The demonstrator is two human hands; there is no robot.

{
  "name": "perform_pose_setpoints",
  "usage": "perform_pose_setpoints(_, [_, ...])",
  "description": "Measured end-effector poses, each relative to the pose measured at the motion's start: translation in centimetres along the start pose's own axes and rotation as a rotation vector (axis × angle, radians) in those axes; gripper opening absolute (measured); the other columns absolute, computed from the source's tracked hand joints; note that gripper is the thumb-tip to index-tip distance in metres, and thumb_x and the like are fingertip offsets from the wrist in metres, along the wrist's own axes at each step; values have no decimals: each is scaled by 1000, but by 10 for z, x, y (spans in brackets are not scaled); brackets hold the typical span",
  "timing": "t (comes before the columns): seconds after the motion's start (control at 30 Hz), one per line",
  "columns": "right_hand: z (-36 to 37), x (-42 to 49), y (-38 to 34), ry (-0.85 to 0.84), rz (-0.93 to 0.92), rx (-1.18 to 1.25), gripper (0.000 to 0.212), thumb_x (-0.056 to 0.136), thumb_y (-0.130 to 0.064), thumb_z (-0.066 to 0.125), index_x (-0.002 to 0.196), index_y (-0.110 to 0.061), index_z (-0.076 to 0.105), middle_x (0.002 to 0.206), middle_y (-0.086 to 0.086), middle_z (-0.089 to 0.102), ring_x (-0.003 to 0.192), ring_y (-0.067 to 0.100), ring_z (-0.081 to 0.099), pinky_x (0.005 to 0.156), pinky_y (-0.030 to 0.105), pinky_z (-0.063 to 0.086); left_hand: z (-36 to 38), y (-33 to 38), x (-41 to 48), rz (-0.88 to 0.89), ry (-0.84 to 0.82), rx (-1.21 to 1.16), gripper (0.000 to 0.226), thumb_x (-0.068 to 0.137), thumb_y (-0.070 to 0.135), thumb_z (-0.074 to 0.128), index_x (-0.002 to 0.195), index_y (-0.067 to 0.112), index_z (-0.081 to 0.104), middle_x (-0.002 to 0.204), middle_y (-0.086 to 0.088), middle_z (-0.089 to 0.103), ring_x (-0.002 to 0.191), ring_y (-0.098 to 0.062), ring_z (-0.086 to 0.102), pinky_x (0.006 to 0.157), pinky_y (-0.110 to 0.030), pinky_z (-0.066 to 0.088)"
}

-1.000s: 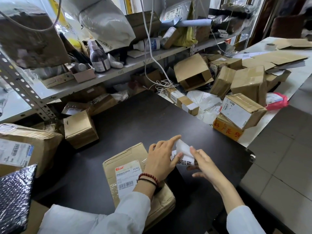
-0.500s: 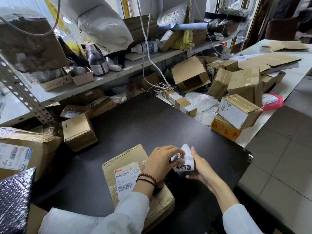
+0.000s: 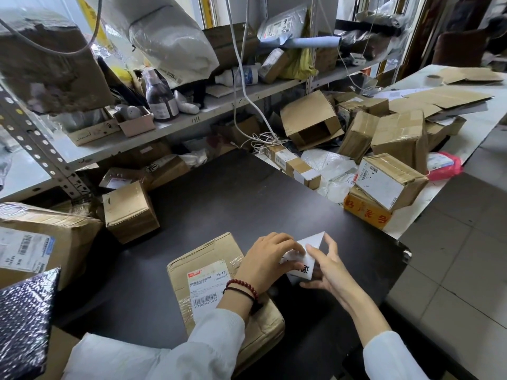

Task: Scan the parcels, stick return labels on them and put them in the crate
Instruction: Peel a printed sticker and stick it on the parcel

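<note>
A taped cardboard parcel (image 3: pixel 208 272) with a white shipping label lies on the dark table (image 3: pixel 233 204) in front of me. Just right of it I hold a white return label (image 3: pixel 304 259) with black characters between both hands. My left hand (image 3: pixel 270 260) pinches its left edge with curled fingers, wrist over the parcel. My right hand (image 3: pixel 327 267) holds it from the right and below, fingers fairly straight, thumb under the sheet. Part of the label is hidden by my fingers.
A small box (image 3: pixel 129 211) and a large labelled parcel (image 3: pixel 41 242) sit at the left, with a bubble mailer (image 3: pixel 24 322) at the lower left. Several parcels (image 3: pixel 389 179) are piled at the right on a white table. A cluttered metal shelf (image 3: pixel 192 119) runs behind.
The label has been turned and pulled between my hands, its upper corner now sticking up as a point. My left fingers have curled onto it; both hands stay beside the parcel.
</note>
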State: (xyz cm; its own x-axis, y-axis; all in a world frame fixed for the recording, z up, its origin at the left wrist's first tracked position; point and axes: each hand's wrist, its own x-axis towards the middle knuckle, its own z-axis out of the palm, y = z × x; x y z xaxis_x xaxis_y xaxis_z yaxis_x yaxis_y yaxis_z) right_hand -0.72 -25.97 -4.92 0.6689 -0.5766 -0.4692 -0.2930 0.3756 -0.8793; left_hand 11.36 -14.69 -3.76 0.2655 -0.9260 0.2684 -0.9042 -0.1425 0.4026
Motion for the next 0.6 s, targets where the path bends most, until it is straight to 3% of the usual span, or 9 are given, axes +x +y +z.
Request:
perform_pose_setpoints(0.2, [0, -3, -2, 36, -109, -90, 75, 92, -29, 64, 146, -50, 16, 132, -2, 38, 108, 31, 61, 62, 42, 61, 1, 0, 1, 33, 39, -43, 18, 83, 32, 69, 95, 20, 66, 97, 3, 64, 85, -17, 56, 72, -31, 46])
perform_pose_setpoints(0.27, [0, -5, -4, -6, -149, -138, 55, 94, -29, 60, 140, -47, 35, 132, -3, 46, 108, 28, 61, 62, 39, 61, 2, 0, 1, 39, 61, -39, 17, 82, 31, 71, 94, 21, 65, 95, 4, 64, 84, -16, 55, 71, -28, 44])
perform_pose_setpoints(0.33, [2, -8, -8, -46, -160, -184, 24, 98, -29, 53, 120, -36, 60, 119, 6, 63, 98, 24, 67, 67, 43, 61, 2, 0, 1, 43, 78, -15, 16, 83, 30, 69, 94, 20, 64, 94, 4, 63, 83, -16, 55, 71, -25, 41])
perform_pose_setpoints(0.37, [4, -9, -9, -47, -154, -196, 19, 99, -29, 51, 111, -31, 65, 110, 9, 67, 95, 23, 68, 70, 44, 61, 2, 0, 0, 46, 87, -3, 15, 83, 30, 68, 93, 20, 64, 93, 4, 63, 83, -16, 55, 71, -24, 39])
perform_pose_setpoints(0.43, [5, -10, -11, -35, -122, -185, 18, 99, -32, 50, 103, -28, 67, 105, 10, 67, 93, 24, 68, 71, 46, 61, 1, 1, -1, 48, 102, 10, 13, 84, 28, 68, 92, 19, 64, 92, 4, 63, 83, -17, 55, 71, -23, 39])
perform_pose_setpoints(0.6, [6, -9, -12, -83, -78, -146, 21, 96, -31, 54, 106, -22, 69, 103, 15, 65, 96, 28, 67, 71, 45, 61, 3, 2, 0, 26, 116, 34, 13, 84, 27, 70, 90, 19, 63, 92, 3, 63, 82, -18, 53, 71, -23, 37])
